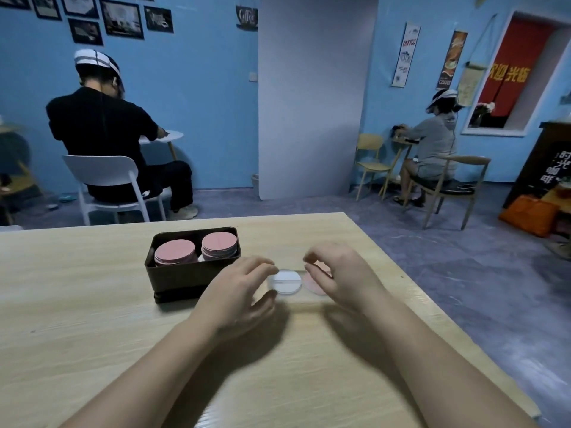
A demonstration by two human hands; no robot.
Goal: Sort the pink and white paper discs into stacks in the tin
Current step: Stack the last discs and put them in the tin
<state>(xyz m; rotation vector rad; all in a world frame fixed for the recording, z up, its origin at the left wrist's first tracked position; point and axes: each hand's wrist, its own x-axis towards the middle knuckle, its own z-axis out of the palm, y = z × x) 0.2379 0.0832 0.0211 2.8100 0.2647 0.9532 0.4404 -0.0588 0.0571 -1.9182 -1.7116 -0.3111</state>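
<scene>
Beyond the pale wooden table (92, 304), in a blue-walled room: a person in black (102, 128) on a white chair (102, 174) to the left, back turned; a tall white panel (312, 103) in the middle; a person in grey (434, 143) seated to the right, with a yellow chair (370, 163) just beside and an orange bag (528, 217) on the floor at the far right. Framed pictures (120, 18) high on the left wall. On the table, left of centre, a dark rectangular tin (185, 274), set on a dark base of like outline. Inside, two stacks side by side: left pink stack (175, 252) lower, right pink stack (218, 242) taller, with a sliver of white between them, too small to make out. Lower parts of both hidden by the tin's near wall. Just right of the tin, flat on the table, white discs (285, 281) and, close at their right, loose pink discs (312, 285). Left hand (241, 291) curled at the white discs' left rim, forefinger above and thumb below, pinching them. Right hand (336, 273) arched over the loose pink discs, fingers bent, covering their right part; gripping or only hovering, cannot tell through the blur.
</scene>
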